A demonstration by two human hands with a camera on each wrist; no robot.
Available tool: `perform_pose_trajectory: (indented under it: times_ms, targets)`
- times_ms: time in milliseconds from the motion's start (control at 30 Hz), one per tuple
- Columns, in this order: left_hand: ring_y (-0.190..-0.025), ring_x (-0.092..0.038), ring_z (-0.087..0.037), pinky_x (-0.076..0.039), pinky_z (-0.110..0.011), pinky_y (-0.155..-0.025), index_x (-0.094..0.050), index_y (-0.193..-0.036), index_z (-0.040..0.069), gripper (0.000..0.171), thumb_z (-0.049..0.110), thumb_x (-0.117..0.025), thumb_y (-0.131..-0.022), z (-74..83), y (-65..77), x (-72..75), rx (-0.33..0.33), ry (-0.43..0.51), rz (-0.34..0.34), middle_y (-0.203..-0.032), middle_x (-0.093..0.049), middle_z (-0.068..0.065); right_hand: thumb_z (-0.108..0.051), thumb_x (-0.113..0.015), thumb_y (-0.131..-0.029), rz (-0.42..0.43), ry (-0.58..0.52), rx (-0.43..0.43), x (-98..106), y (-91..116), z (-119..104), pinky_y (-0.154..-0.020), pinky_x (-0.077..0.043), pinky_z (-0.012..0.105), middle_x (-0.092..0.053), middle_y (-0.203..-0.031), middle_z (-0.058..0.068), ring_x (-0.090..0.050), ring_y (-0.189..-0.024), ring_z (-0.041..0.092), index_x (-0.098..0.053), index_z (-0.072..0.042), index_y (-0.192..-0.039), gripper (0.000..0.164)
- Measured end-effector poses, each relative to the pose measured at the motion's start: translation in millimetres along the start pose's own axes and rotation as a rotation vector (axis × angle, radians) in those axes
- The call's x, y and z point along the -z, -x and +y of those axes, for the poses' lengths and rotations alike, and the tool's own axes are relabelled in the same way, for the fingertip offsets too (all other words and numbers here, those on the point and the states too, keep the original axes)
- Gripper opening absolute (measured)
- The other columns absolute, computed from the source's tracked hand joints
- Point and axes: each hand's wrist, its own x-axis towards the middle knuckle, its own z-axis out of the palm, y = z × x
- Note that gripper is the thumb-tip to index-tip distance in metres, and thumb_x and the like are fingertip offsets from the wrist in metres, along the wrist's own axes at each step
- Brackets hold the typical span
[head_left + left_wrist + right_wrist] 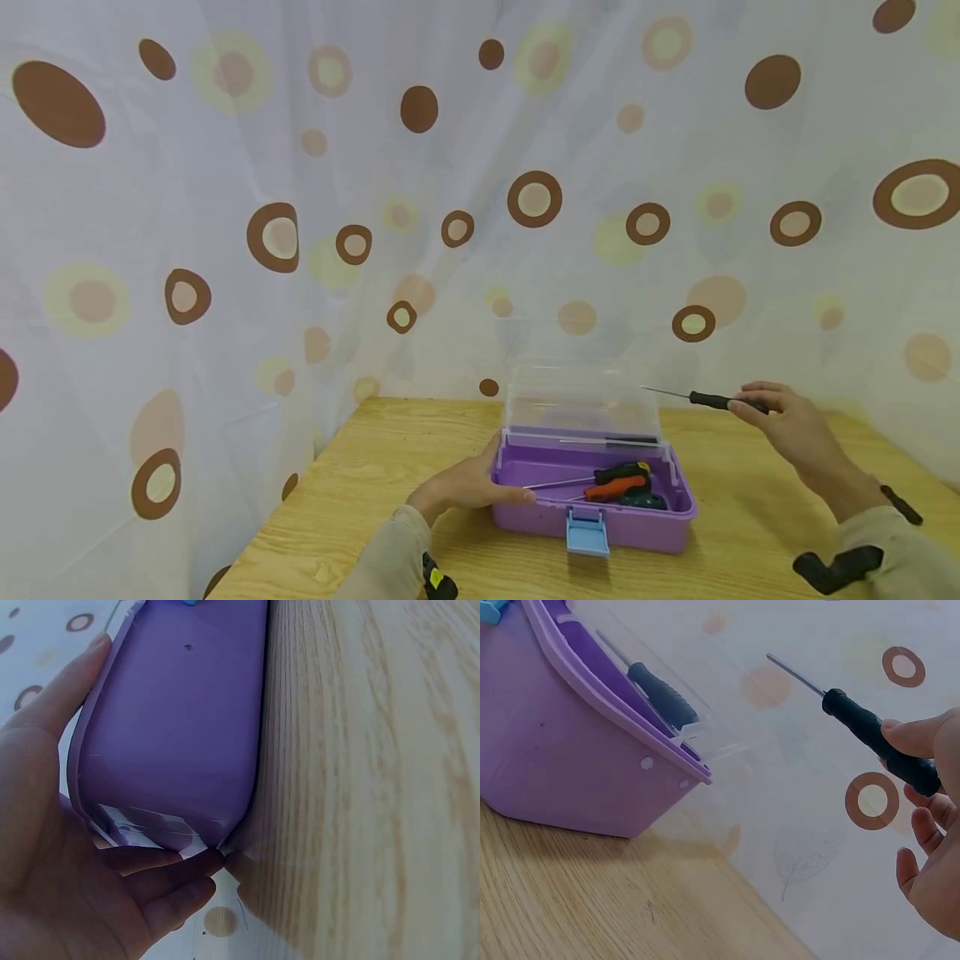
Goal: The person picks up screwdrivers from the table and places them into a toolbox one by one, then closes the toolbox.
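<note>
A purple toolbox (pixel 525 518) stands on the table with its clear lid (pixel 585 400) raised. My left hand (pixel 468 483) grips its left end, thumb along the front rim and fingers against the end wall, as the left wrist view shows. To the right of the box, in the air, my right hand (pixel 798 433) pinches the dark handle of a screwdriver (pixel 855 724) between thumb and fingers; its thin shaft points left. Inside the box lie a black-and-yellow screwdriver (pixel 618 473), an orange-handled one (pixel 615 487) and a dark green handle (pixel 643 501).
Another dark-handled screwdriver (pixel 630 441) lies along the box's back side. A light blue latch (pixel 587 535) hangs down at the front. The wooden table (pixel 360 492) reaches back to a white curtain (pixel 420 183) with brown circles.
</note>
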Motion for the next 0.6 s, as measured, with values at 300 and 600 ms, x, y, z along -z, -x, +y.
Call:
perform_pose_trajectory:
  times_ms: [300,600]
  targets:
    - [-0.143,-0.04,-0.037,-0.029,-0.059,-0.116,0.004,-0.167,0.019,0.124,0.056,-0.08,-0.083,-1.0,0.9,-1.2,-0.007,0.016,-0.003,-0.162,-0.035,-0.017,-0.031,-0.057,-0.109,-0.047,-0.031,0.003,-22,-5,-11,-0.1,-0.032,0.074,-0.032,-0.152,0.031,-0.023,-0.138,0.057,-0.056,0.018,-0.131,0.054]
    - [-0.141,-0.043,-0.038,-0.032,-0.059,-0.115,0.002,-0.167,0.019,0.124,0.057,-0.08,-0.083,1.1,0.8,-0.7,-0.026,0.022,-0.013,-0.16,-0.039,-0.018,-0.029,-0.061,-0.107,-0.067,-0.009,0.03,-43,-16,-17,-0.101,-0.034,0.071,-0.034,-0.15,0.034,-0.026,-0.138,0.057,-0.062,0.016,-0.125,0.048]
